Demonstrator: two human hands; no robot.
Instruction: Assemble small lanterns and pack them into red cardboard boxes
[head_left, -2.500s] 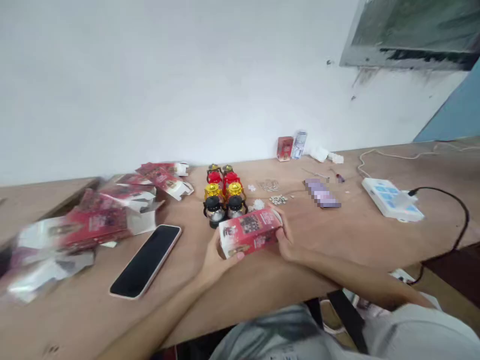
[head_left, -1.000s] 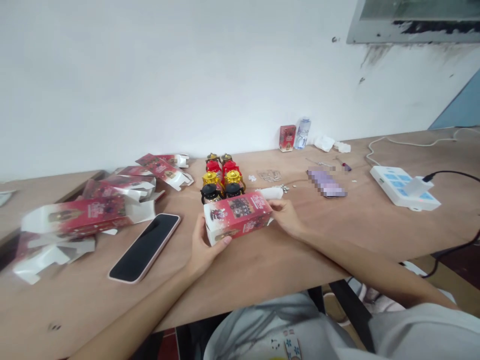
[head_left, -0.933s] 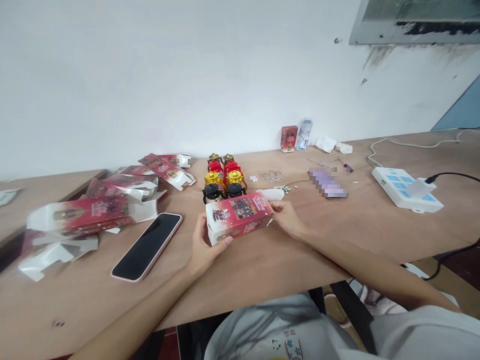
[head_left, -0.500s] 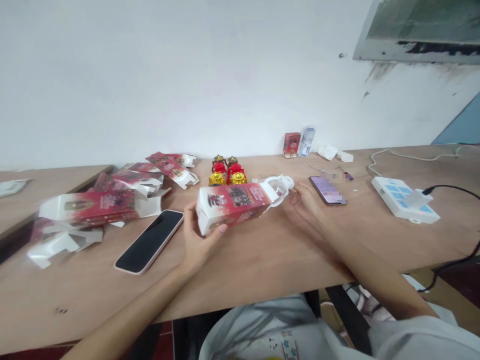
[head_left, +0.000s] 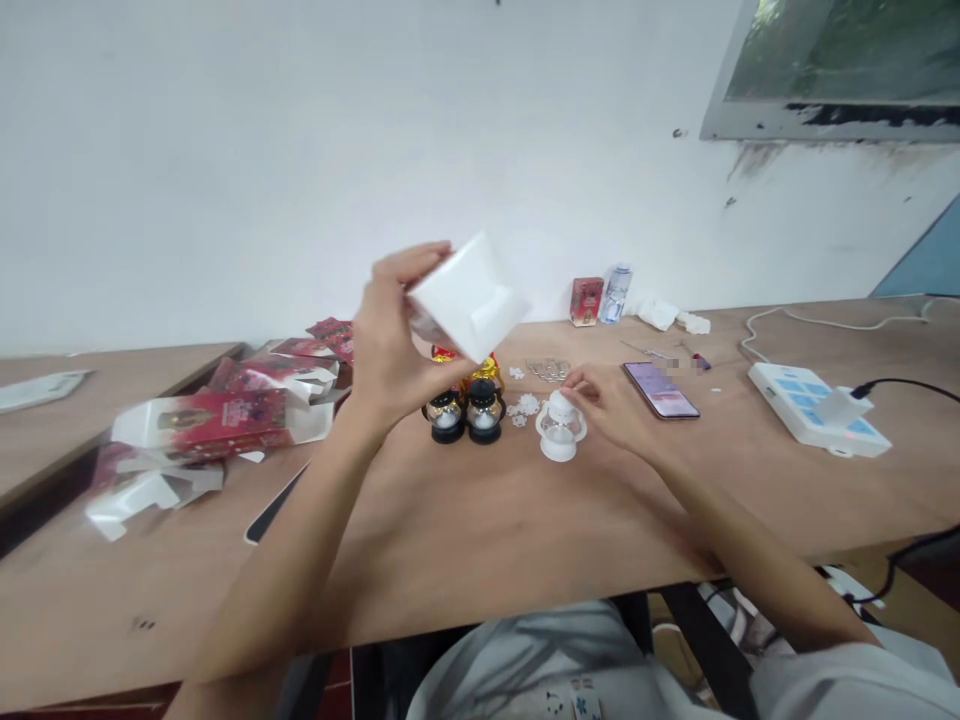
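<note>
the left hand [head_left: 390,340] is spread wide around a white-ended cardboard box [head_left: 472,300], thumb below and fingers above, raised over the table with its plain square end towards the viewer. the right hand [head_left: 600,400] has its fingers drawn narrow at the cap of a small white plastic lantern with a clear globe [head_left: 559,432], which is upright at the tabletop.

just left of that lie small white flat pieces [head_left: 525,405], then two black lanterns with clear globes [head_left: 484,410], side by side; gold and red ones behind are partly hidden by the box. thin metal pieces [head_left: 549,370] lie farther back.

right of the right hand is a phone with a lit screen [head_left: 661,390], its text unreadable. a small red printed carton [head_left: 586,302] stands by the wall; its lettering is too small to read. flattened red-and-white cartons [head_left: 225,420] crowd the left, their pale lettering blurred. a white power strip with blue panels [head_left: 817,405] sits far right. brown wood stretches from the white lantern to the table's near edge [head_left: 480,600].
</note>
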